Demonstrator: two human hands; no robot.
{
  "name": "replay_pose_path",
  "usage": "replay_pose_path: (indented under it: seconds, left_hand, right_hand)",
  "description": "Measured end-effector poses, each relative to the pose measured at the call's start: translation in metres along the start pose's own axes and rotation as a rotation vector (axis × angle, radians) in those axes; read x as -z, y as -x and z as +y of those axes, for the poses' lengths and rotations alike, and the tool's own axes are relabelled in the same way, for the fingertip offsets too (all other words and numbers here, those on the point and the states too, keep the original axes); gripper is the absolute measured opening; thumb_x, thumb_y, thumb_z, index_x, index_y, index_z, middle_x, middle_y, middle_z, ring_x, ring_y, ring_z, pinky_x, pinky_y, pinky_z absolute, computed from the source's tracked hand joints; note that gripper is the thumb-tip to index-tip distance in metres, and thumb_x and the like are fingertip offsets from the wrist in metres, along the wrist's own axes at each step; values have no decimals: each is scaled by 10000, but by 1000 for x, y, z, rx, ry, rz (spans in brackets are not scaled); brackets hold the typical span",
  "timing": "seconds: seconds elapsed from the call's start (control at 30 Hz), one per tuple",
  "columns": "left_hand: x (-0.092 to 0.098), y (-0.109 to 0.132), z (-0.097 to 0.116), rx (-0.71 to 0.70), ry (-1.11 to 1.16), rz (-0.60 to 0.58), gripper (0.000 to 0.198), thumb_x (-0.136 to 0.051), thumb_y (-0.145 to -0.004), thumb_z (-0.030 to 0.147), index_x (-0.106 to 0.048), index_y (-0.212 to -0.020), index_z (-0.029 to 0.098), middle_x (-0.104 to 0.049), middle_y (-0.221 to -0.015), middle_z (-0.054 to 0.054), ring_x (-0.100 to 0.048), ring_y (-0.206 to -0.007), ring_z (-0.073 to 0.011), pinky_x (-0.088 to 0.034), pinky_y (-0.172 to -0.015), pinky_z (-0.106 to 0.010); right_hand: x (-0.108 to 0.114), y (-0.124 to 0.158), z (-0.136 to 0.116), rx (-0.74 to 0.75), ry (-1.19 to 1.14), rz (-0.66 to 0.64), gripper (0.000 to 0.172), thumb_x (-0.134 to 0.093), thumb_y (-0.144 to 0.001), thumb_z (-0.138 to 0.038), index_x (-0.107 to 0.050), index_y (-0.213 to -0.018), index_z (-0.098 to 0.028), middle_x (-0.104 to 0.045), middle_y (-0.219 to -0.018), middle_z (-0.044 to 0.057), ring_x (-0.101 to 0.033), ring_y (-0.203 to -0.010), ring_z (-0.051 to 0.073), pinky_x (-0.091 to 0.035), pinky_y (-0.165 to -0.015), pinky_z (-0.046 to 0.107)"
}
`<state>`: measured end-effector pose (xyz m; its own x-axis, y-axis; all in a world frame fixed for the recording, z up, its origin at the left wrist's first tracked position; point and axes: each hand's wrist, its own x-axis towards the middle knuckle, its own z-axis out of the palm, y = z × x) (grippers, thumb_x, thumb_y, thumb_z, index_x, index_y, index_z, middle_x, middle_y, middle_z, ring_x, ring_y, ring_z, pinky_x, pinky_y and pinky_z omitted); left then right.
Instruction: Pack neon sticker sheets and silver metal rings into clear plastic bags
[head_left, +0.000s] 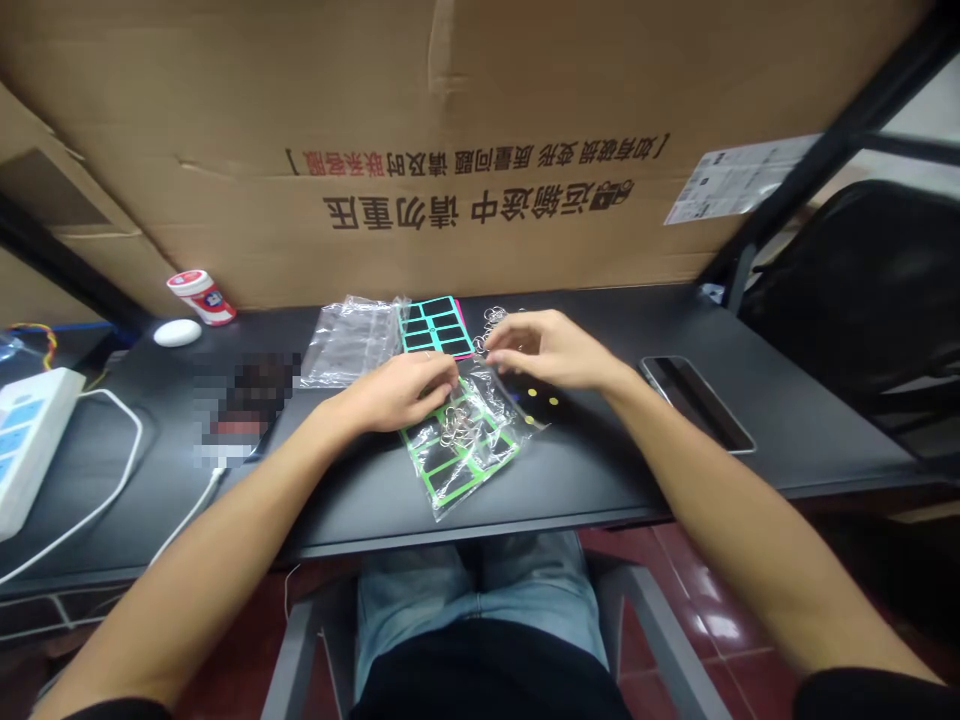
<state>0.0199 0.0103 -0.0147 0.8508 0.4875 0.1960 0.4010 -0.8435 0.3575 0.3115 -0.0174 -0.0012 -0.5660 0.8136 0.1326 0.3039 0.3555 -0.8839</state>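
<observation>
My left hand (397,392) sits with its curled fingertips at the upper edge of a clear plastic bag (480,440) holding green-bordered black label sheets and several metal split rings (457,425). I cannot tell whether those fingers grip the bag. My right hand (544,350) pinches thumb and forefinger together at a loose metal ring (480,345), beside a tangled heap of rings (495,320). Behind my hands lie a cyan-bordered label sheet (437,325) and a flat clear bag (349,342). Small yellow dots (532,395) mark the black desk (600,465).
A smartphone (697,403) lies to the right. On the left are a pixelated object (240,405), a white power strip (30,440) with a white cable (112,480), a white mouse (178,332) and a red-and-white jar (201,297). A large cardboard box (450,120) stands behind the desk.
</observation>
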Motion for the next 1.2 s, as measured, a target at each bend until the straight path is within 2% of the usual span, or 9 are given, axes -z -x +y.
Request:
replay_pose_path:
  seconds: [0.07, 0.13, 0.23, 0.33, 0.43, 0.67, 0.83, 1.03, 1.2]
  left_hand:
    - [0, 0, 0, -2, 7, 1, 160, -500, -1112, 275, -644, -1105, 206, -745, -1064, -76, -682, -928, -208, -527, -857, -355]
    - [1, 0, 1, -2, 12, 4, 156, -501, -1112, 271, -642, -1103, 205, -747, -1067, -76, -684, -930, -206, -528, -859, -353]
    - [1, 0, 2, 4, 19, -1, 148, -507, -1108, 274, -637, -1089, 205, -745, -1050, -72, -683, -919, -207, -525, -843, -352]
    - [2, 0, 2, 13, 22, -8, 143, -511, -1106, 282, -631, -1086, 209, -740, -1040, -67, -684, -926, -210, -524, -841, -351]
    - [1, 0, 1, 21, 23, -12, 133, -518, -1102, 282, -630, -1094, 212, -733, -1033, -62, -682, -929, -209, -521, -843, -348]
    - [1, 1, 0, 19, 21, -17, 137, -512, -1100, 279, -629, -1101, 209, -727, -1021, -58, -678, -927, -210, -513, -840, -346]
    - [1, 1, 0, 27, 30, -19, 138, -518, -1101, 288, -632, -1103, 210, -734, -1021, -57, -680, -934, -212, -513, -838, -346]
    - [0, 1, -1, 19, 26, -14, 156, -505, -1111, 293, -636, -1097, 209, -737, -1053, -67, -675, -937, -211, -512, -849, -354]
    - [1, 1, 0, 24, 26, -22, 149, -514, -1103, 288, -638, -1096, 205, -735, -1034, -66, -676, -929, -211, -512, -832, -347]
  right_hand:
    - [15, 1, 8, -38, 319, 244, 145, -750, -965, -320, -791, -1074, -233, -857, -1040, 69, -802, -939, 255, -631, -928, 407]
    - [30, 2, 16, -146, 614, 353, 137, -749, -942, -265, -803, -1063, -227, -854, -1034, 85, -789, -962, 281, -601, -956, 423]
    - [42, 4, 26, -282, 784, 306, 161, -771, -941, -329, -812, -1055, -223, -851, -1027, 96, -778, -942, 293, -590, -897, 411]
    - [43, 4, 33, -330, 820, 238, 249, -809, -937, -466, -810, -1012, -229, -847, -1036, 99, -776, -946, 296, -586, -854, 399]
    - [41, 2, 39, -344, 859, 217, 234, -825, -931, -448, -806, -1016, -231, -846, -1059, 95, -773, -967, 293, -574, -846, 389]
    - [43, -2, 48, -331, 710, 217, 200, -842, -899, -310, -750, -1051, -219, -826, -1031, 57, -757, -907, 229, -544, -800, 335]
    - [41, -2, 39, -282, 610, 225, 85, -808, -876, -219, -725, -891, -223, -805, -872, 18, -746, -821, 205, -524, -765, 319]
    - [45, -2, 36, -206, 494, 371, 85, -819, -899, -282, -764, -867, -225, -830, -869, 32, -772, -831, 229, -563, -798, 359]
    - [47, -4, 42, -158, 211, 476, 243, -879, -888, -437, -771, -929, -224, -820, -887, 75, -782, -807, 255, -674, -794, 430]
